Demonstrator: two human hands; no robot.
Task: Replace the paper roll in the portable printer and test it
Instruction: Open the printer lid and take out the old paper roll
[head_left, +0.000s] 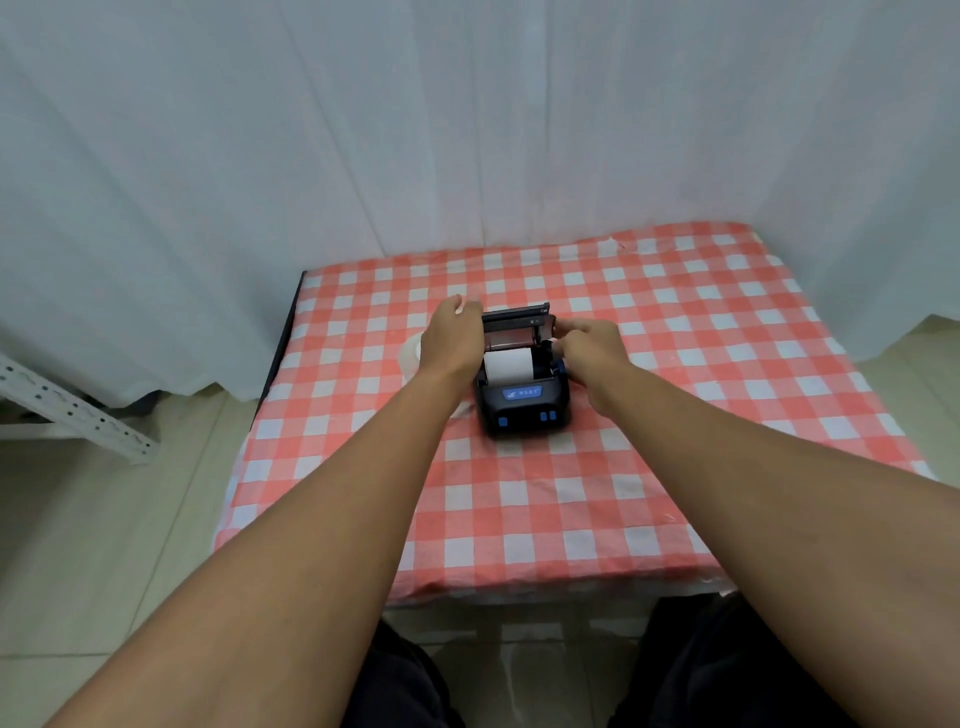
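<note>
The printer (522, 387) sat mid-bench (675, 415), lid raised, paper roll (508, 364) lying crosswise inside. My left hand (451, 340) spread against its left side; my right hand (589, 345) (nearer the roll) pinched its right end.

No text can be read: the portable printer (523, 400) bears a small blue label (522, 392) on its front panel, just below the white paper roll (508, 364), with pale marks on it too blurred to make out.

bright, even light | soft shadows | edges bowed | slight blur
</note>
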